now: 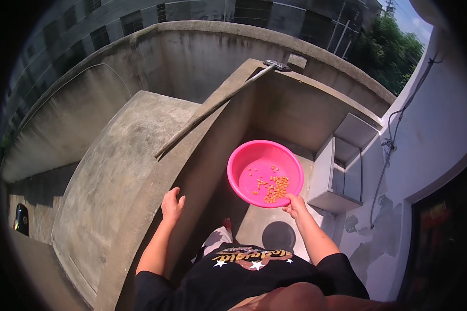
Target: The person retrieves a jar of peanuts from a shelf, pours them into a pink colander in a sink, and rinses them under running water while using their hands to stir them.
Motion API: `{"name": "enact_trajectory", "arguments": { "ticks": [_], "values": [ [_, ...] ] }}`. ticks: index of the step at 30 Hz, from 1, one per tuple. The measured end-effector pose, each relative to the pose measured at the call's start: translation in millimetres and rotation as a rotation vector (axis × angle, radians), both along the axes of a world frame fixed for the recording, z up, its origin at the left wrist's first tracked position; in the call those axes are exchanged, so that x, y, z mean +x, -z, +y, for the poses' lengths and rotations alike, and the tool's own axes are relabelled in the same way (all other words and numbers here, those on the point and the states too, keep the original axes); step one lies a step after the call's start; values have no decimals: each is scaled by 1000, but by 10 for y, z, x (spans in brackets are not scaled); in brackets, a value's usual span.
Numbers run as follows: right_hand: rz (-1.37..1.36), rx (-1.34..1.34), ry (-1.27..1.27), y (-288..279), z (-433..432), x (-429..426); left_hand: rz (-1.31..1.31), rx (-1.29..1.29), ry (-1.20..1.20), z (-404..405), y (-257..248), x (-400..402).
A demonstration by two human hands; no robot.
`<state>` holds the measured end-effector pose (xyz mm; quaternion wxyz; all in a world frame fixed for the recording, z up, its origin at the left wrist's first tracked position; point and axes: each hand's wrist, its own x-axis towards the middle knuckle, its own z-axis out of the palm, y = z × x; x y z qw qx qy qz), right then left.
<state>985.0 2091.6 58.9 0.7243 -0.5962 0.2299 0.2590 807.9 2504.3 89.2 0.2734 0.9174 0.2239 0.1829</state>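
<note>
My right hand grips the near right rim of a round pink plastic basin, with the thumb over the edge. Orange-yellow kernels, which look like corn, lie in the basin, mostly heaped towards my right hand, with a few scattered farther in. The basin is held up over the floor and tilts towards me. My left hand is well to the left of the basin, near the top of a low concrete wall. Its fingers are apart and nothing is in it.
A long-handled brush or broom lies along the wall top. Beyond that wall is a concrete slab. A grey-white sink unit stands at right against a white wall with a hanging cable. A dark doorway is lower right.
</note>
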Motion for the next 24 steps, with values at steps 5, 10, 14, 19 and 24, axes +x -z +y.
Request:
{"name": "enact_trajectory", "arguments": {
  "ticks": [5, 10, 14, 19, 24],
  "values": [
    [4, 19, 44, 120, 19, 892, -128, 245, 31, 469, 118, 1423],
    [25, -56, 77, 23, -168, 1594, -13, 276, 63, 632, 240, 2951],
    [-3, -29, 161, -92, -152, 2109, 65, 317, 134, 654, 214, 4010],
    [-27, -25, 201, -269, -187, 2816, 141, 371, 133, 540, 282, 4860],
    [-95, -13, 139, -380, -111, 3804, 275, 383, 73, 567, 477, 5262]
  ]
}}
